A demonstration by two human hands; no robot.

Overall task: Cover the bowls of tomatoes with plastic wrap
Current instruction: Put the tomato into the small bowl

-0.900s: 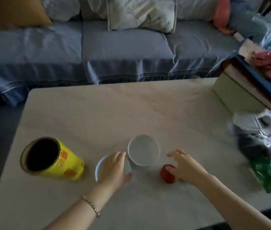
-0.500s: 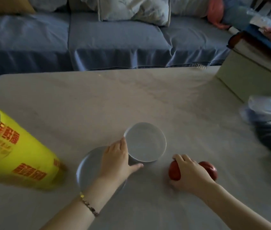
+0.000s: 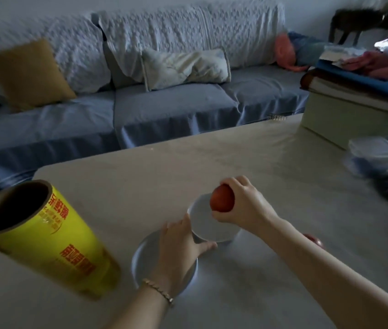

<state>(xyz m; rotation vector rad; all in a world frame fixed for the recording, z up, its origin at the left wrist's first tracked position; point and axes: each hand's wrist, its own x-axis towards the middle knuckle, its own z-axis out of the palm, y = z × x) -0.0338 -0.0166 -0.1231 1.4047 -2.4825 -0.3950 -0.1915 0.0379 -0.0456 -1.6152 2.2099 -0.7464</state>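
Fingers [image 3: 236,182] hold tomato [image 3: 222,198] over bowl [image 3: 208,227]

R hand [image 3: 244,210] curls round tomato, just above bowl. L hand [image 3: 178,248] fingers lie together vs bowl's side, thumb spread. Best: keep bowl steady, lower slow, let go low so no bounce.

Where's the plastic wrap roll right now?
In the head view, the yellow plastic wrap roll sits on the table at the left, beside the nearer bowl under the left hand.

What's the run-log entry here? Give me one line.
right hand: holds tomato over far bowl | left hand: touches far bowl, above near bowl | second tomato: on table | wrap roll: untouched
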